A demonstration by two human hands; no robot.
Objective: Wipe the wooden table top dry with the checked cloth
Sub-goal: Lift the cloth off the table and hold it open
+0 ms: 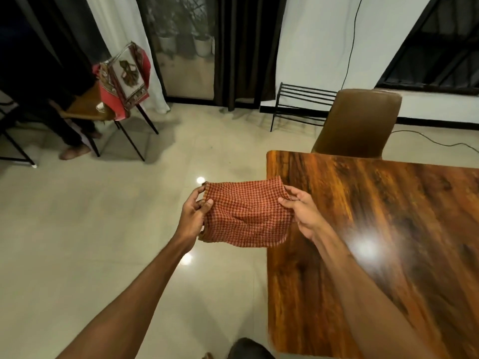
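Left hand grips the left edge of the cloth, with the thumb on the upper face and the fingers curled under the hem. We hold it this way to keep the fabric spread rather than bunched. The cloth, a red-and-tan check, hangs in the air between both hands. It is stretched roughly flat, with a slight sag in the middle and a drooping near edge. It appears doubled over, though we cannot confirm the number of layers. Most of it lies above the floor. Only its right margin overlaps the table's left edge in this view, and it does not rest on the wood. Right hand pinches the right edge, thumb above and fingers beneath, mirroring the left. We judge that the two-handed hold serves to square the cloth into a pad before it goes down. The table fills the right side, a glossy dark-grained top with a bright lamp glare near our right forearm. Glare and blur prevent us from telling where the surface is wet. A brown chair stands against the far edge. We judge that wiping has not yet begun, as no part of the cloth contacts the top. The next move calls for carrying the cloth rightward over the wood, lowering it flat and pressing with one palm.
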